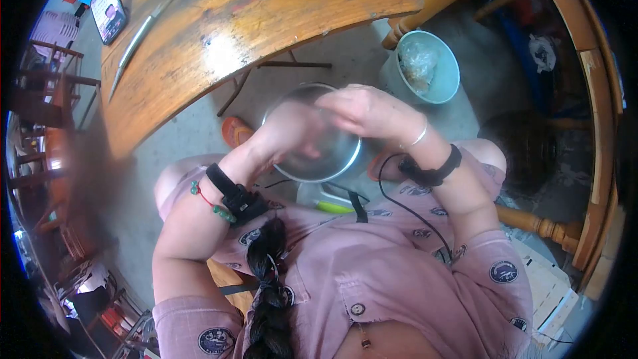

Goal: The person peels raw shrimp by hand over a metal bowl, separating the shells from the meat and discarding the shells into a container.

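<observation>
Shiny metal forms the round bowl [343, 157] at the centre of the frame, between the person's knees, and most of the risk gathers there. Both hands are over it: the left hand [296, 131], badly blurred, covers its middle, while the right hand [359, 112] crosses the upper right of its rim with fingers bent toward the left. Blur and overlap hide the fingertips, so I cannot tell whether either hand is closed on anything, nor what lies in the bowl. With the fingers so close together, a hasty movement could make them collide, or let something small drop outside the rim. What supports the bowl is hidden too; if its footing is loose, a push from a wrist or a shifted knee might tip it. Just right of centre, a black cable [380, 174] loops below the right wrist near the bowl and could snag if that arm swung wide. At upper left, a long thin tool [133, 52] lies near the edge of the wooden counter [299, 10] beside a phone [108, 12]; a knock there could send either to the floor.
</observation>
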`<action>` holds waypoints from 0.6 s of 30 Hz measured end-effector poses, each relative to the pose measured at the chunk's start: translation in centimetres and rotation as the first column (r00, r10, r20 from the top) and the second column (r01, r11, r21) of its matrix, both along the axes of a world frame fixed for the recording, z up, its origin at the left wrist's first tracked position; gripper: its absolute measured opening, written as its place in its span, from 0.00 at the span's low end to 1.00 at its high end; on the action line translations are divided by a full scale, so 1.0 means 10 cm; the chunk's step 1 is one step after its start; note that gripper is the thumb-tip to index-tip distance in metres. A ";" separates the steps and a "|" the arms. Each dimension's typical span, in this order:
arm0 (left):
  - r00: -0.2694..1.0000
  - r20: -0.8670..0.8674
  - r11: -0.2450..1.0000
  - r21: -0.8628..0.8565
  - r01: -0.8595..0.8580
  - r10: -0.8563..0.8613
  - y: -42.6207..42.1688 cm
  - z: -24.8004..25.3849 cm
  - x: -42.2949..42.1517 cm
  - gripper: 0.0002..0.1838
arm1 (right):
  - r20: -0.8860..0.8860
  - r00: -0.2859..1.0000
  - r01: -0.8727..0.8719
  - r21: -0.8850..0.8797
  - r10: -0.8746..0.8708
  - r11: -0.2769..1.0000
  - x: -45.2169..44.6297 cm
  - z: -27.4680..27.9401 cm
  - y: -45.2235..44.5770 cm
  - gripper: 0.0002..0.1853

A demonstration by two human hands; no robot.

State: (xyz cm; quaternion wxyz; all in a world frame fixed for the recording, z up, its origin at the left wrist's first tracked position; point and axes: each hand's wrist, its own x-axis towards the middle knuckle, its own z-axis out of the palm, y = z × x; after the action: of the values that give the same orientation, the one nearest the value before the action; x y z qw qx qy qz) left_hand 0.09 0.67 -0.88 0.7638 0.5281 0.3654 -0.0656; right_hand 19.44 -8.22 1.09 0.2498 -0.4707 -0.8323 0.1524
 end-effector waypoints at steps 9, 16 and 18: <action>0.999 0.035 0.999 -0.042 -0.010 0.012 -0.03 0.11 0.00 0.14 | 0.006 0.999 0.049 0.090 -0.050 0.995 -0.16 -0.11 -0.03 0.08; 0.997 0.064 0.999 -0.004 0.033 -0.033 -0.05 0.13 -0.01 0.12 | -0.049 0.997 0.055 -0.028 -0.057 0.998 -0.24 -0.09 -0.11 0.04; 0.998 0.055 0.999 -0.014 0.037 -0.037 -0.07 0.10 -0.01 0.12 | -0.083 0.993 0.072 -0.080 -0.079 0.994 -0.27 -0.07 -0.15 0.04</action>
State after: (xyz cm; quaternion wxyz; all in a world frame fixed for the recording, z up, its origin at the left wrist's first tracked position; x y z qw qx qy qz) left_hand 0.02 0.00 0.17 0.7760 0.5307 0.3339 -0.0679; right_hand 16.79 -9.73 0.35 0.2726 -0.5043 -0.7959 0.1948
